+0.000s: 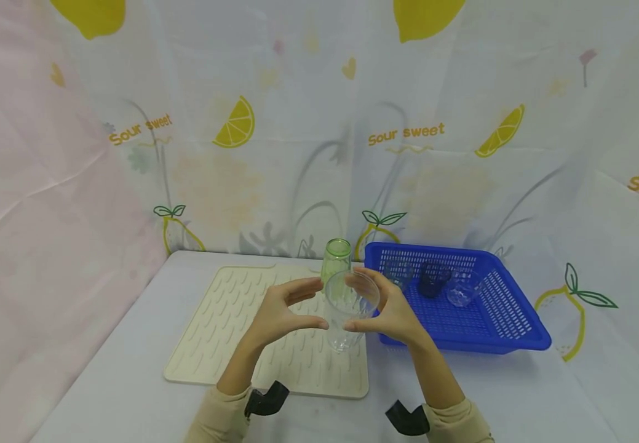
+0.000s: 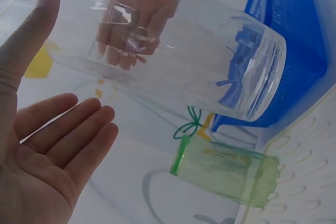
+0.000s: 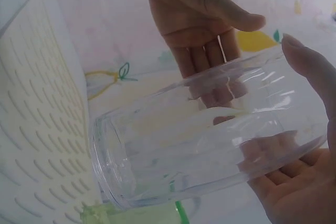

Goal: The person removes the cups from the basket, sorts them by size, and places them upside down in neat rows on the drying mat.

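A clear drinking glass (image 1: 342,337) hangs over the right part of the cream drying mat (image 1: 225,344), mouth up and tilted toward the head camera. My right hand (image 1: 393,312) grips it near the rim, thumb on the near side and fingers round the far side. My left hand (image 1: 283,312) is at the glass's left, palm facing it, thumb and fingers spread and nearly straight. In the left wrist view, those fingers (image 2: 79,135) stand apart from the clear wall. A green glass (image 1: 337,255) stands on the mat's back right, behind the clear one, which partly covers it.
A blue plastic basket (image 1: 510,335) sits right of the mat. Inside are a clear glass (image 1: 461,292), a dark glass (image 1: 433,280) and another see-through glass (image 1: 398,272). A lemon-printed cloth (image 1: 308,178) hangs behind the white table (image 1: 114,369).
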A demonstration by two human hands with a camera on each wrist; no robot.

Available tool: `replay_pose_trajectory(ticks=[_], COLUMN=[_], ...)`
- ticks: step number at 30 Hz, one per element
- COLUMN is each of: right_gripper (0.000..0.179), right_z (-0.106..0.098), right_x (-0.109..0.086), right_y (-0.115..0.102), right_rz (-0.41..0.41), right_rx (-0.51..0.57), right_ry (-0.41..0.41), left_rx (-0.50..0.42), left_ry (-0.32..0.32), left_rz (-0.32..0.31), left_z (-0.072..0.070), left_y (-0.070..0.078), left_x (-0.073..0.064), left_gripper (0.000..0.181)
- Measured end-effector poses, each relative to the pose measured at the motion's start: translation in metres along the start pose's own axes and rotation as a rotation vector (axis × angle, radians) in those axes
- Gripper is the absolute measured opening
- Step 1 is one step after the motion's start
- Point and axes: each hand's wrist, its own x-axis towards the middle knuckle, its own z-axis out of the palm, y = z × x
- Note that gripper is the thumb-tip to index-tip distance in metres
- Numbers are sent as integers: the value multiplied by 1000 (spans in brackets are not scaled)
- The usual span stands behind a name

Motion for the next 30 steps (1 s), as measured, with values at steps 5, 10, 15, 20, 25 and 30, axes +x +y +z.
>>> replay_pose_trajectory(ticks=[5,10,15,20,25,30], right_gripper=[86,87,88,91,96,99], right_z=[1,1,1,-1,-3,-5], right_x=[0,1,1,0,-1,-3], right_y=[-2,-3,-2,-3,-4,-4], right_rz=[8,38,41,38,78,87], right_rx=[7,13,9,27,29,52], right_ry=[-8,-21,-34,-52,-65,-96], left_rx=[-5,4,9,19,83,110], left_ry=[-44,-83,-113,-147,-168,-181], left_rz=[10,45,70,76,53,48], left_z=[4,6,7,7,9,12], left_y=[1,4,10,13,16,19], left_x=[7,13,17,22,26,27], left_gripper=[68,68,71,73,77,80])
